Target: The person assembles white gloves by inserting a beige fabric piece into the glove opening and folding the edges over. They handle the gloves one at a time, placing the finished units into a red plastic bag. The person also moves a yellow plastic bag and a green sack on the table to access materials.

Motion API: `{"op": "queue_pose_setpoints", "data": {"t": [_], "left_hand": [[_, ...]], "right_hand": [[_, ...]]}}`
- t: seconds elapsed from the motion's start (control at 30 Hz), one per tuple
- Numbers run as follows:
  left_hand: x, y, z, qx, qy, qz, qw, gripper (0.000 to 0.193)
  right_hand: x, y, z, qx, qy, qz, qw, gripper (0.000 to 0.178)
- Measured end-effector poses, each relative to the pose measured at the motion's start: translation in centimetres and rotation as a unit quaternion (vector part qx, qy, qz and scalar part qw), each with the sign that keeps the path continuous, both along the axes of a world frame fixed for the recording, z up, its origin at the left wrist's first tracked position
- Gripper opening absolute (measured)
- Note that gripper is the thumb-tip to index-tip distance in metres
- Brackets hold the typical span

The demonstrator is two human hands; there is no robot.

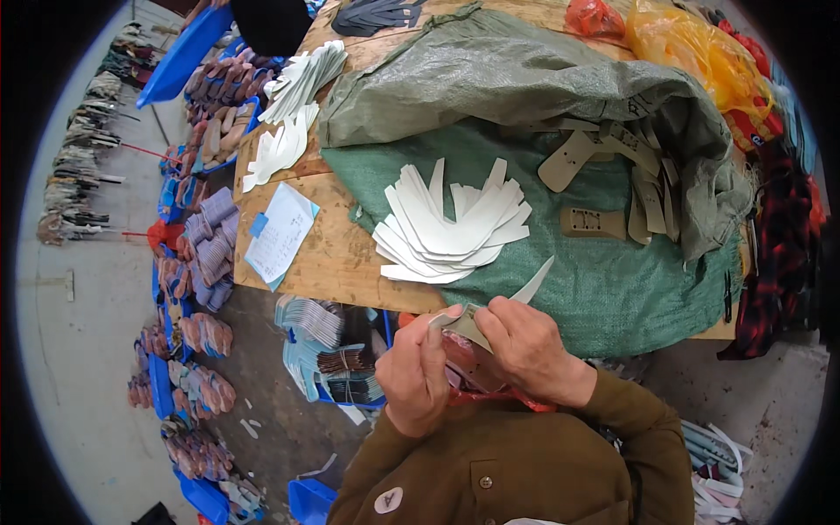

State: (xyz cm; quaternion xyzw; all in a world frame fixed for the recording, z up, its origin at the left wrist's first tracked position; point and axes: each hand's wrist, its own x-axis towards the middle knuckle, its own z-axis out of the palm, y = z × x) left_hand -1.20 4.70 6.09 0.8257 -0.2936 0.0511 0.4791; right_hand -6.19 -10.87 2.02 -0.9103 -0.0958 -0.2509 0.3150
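Observation:
Close to my body, my left hand and my right hand are closed and nearly meet. Between them is a small tan piece, pinched by my right fingers. A white curved piece runs behind the right fingers, its pointed end sticking up past them; its other end appears to be in my left thumb and fingers. Just beyond lies a fanned stack of white U-shaped pieces on a green woven sack. Several tan pieces with slots lie to the right, partly under the sack's fold.
Under the sack is a wooden table bearing a written sheet and more white pieces. A yellow plastic bag sits far right. Blue bins and bundled pieces line the left floor. A person in dark clothing holds a blue tray.

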Motion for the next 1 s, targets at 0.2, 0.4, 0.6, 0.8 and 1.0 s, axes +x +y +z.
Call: {"op": "queue_pose_setpoints", "data": {"t": [0.2, 0.4, 0.6, 0.8, 1.0], "left_hand": [[0.0, -0.2, -0.2, -0.006, -0.011, 0.008, 1.000, 0.017], [0.3, -0.5, -0.5, -0.231, 0.271, -0.048, 0.933, 0.026], [2.4, 0.0, -0.7, -0.309, 0.502, -0.144, 0.795, 0.025], [2.4, -1.3, 0.0, -0.106, 0.226, -0.046, 0.967, 0.016], [3.9, -1.7, -0.1, -0.143, 0.408, -0.097, 0.897, 0.017]], "right_hand": [[0.2, 0.4, 0.0, -0.007, 0.010, -0.014, 1.000, 0.016], [0.4, -0.5, 0.8, 0.062, 0.051, 0.020, 0.997, 0.018], [0.1, -2.6, 4.4, 0.289, 0.192, 0.156, 0.925, 0.031], [-0.6, -1.2, 3.1, 0.257, 0.197, 0.121, 0.938, 0.031], [-1.2, -0.7, 1.6, 0.205, 0.256, 0.147, 0.933, 0.027]]}}
